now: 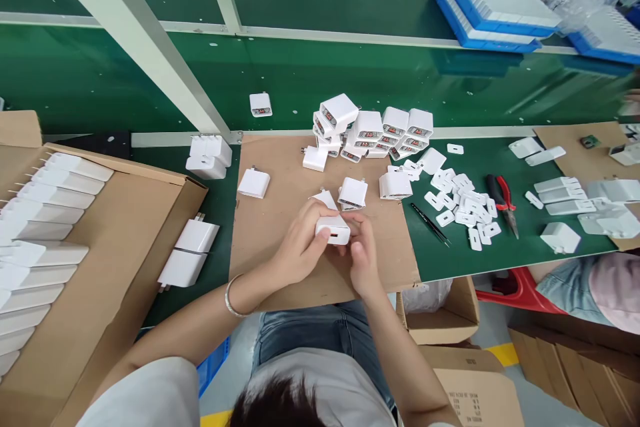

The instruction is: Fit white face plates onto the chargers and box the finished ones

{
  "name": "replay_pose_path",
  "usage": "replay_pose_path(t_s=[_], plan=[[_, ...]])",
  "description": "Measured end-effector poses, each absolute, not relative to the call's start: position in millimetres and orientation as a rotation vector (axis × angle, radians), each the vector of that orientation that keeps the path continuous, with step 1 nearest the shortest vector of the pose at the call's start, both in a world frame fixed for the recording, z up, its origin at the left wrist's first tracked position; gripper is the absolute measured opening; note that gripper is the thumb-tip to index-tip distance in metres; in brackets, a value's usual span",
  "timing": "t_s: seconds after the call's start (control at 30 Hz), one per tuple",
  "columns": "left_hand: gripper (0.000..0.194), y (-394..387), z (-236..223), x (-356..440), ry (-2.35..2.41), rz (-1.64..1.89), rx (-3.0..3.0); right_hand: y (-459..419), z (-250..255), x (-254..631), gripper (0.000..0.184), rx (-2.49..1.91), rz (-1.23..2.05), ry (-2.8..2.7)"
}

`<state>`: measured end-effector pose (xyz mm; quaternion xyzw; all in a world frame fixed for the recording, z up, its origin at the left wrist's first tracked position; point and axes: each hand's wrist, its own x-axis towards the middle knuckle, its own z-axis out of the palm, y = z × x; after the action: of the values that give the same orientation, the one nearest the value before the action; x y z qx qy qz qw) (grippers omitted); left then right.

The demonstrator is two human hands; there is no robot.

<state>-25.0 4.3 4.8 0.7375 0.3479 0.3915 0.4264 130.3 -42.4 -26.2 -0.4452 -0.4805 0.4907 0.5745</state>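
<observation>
A white wall charger (334, 229) with a dark port slot in its end face is held over the cardboard sheet (280, 240). My left hand (299, 245) grips it, thumb along the near side and fingers over the top. Curled around its right side are the fingers of my right hand (365, 259); their exact contact is partly hidden. Just beyond the hands stand a white charger (353, 193) and another, partly covered one (325, 199). Another charger (254, 183) lies to the left. At the sheet's back edge several open-ended white housings (367, 125) are piled up.
Right of the sheet lie small white end plates (467, 205), black tweezers (430, 223) and red-handled pliers (504, 203). A cardboard box (150, 233) with rows of chargers fills the left. A slanted white post (135, 33) rises behind. Blue trays (493, 7) sit on the shelf. Other people are at right.
</observation>
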Motion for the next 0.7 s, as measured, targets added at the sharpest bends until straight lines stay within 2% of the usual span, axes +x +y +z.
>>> replay_pose_path(t_s=[0.13, 0.37, 0.6, 0.7], plan=[[0.039, -1.2, 2.2, -20.5, 0.78, 0.883, 1.913, -48.5, -30.7, 132.4, 0.044, -1.16, 1.058, -1.223], [0.06, 2.6, -3.3, -19.6, 0.663, 0.839, 1.764, -51.6, -36.5, 135.1, 0.038, -1.183, 0.953, -1.165], [0.039, 7.9, 9.5, -18.4, 0.732, 0.711, 1.838, -49.4, -33.7, 135.0, 0.038, -1.213, 0.986, -1.157], [0.039, 6.9, 8.7, -19.0, 0.698, 0.74, 1.863, -49.8, -33.2, 134.9, 0.037, -1.2, 0.998, -1.155]])
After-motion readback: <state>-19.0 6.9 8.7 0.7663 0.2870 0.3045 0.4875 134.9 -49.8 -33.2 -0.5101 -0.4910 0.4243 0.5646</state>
